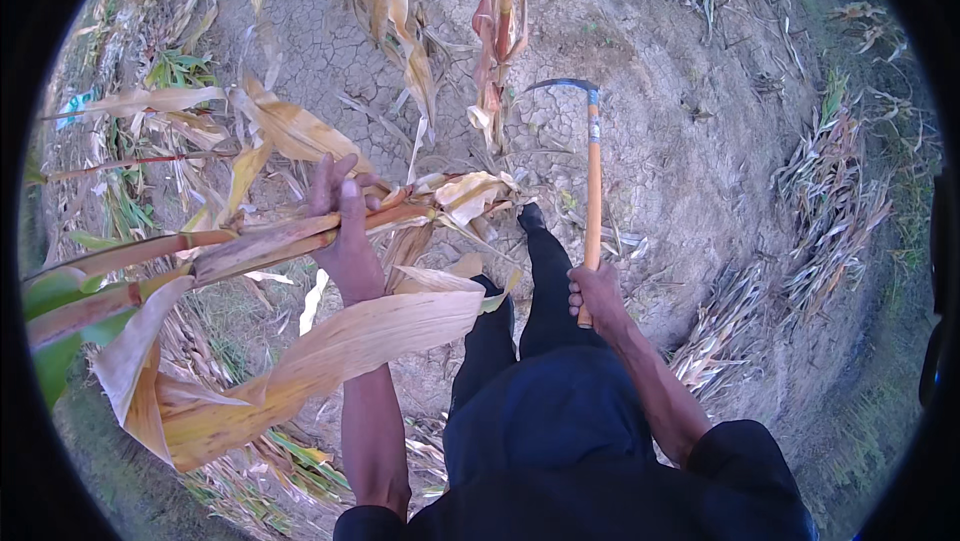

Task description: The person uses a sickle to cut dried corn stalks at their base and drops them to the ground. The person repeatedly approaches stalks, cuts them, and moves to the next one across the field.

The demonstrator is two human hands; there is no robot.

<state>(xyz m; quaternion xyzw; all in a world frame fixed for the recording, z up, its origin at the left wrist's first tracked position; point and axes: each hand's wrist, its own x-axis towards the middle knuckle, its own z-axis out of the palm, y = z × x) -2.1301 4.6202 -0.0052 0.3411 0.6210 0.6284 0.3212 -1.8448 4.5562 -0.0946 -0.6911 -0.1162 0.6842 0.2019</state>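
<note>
My left hand (346, 241) is wrapped around several maize stalks (262, 241), its thumb and fingertips showing above them. The stalks lean far to the left, with their lower ends near my feet. A broad dry maize leaf (337, 350) droops across my left forearm. In my right hand (598, 293) is the lower end of a sickle's wooden handle (593, 196). The dark curved blade (562, 83) points left, at the far end of the handle, apart from the stalks.
A reddish maize stalk (505, 23) stands ahead of me, beside dry leaves (405, 38). Cut stalks and leaves lie in a heap (832, 196) at the right. Cracked dry soil (660, 166) spreads around my dark shoe (531, 217).
</note>
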